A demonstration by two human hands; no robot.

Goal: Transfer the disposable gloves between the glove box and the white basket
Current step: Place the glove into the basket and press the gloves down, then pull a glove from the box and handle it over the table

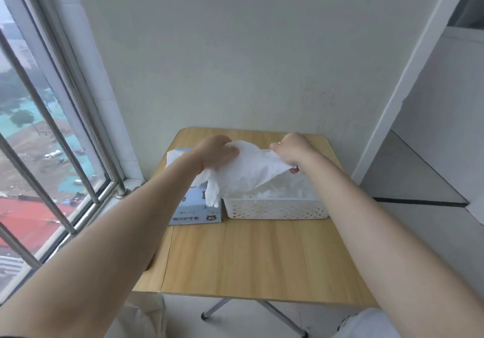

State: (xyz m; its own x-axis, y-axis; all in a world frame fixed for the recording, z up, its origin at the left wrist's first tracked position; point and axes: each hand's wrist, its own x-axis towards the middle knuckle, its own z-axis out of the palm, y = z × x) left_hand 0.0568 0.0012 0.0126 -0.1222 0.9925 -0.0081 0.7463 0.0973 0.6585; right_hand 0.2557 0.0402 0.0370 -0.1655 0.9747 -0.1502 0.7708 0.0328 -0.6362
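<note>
A white disposable glove (pixel 246 170) is stretched in the air between both hands, above the gap between box and basket. My left hand (pixel 216 151) grips its left end, and the glove's fingers dangle down in front of the box. My right hand (pixel 292 149) pinches its right edge. The pale blue glove box (pixel 195 212), marked XL, stands on the table's left, partly hidden by my left forearm. Right beside it sits the white perforated basket (pixel 277 208), holding a heap of translucent gloves (pixel 277 192).
The small wooden folding table (pixel 251 256) stands against a white wall. A barred window (pixel 47 138) runs along the left. A white door frame (pixel 408 75) and a step lie to the right. Metal table legs (pixel 262 311) show below the front edge.
</note>
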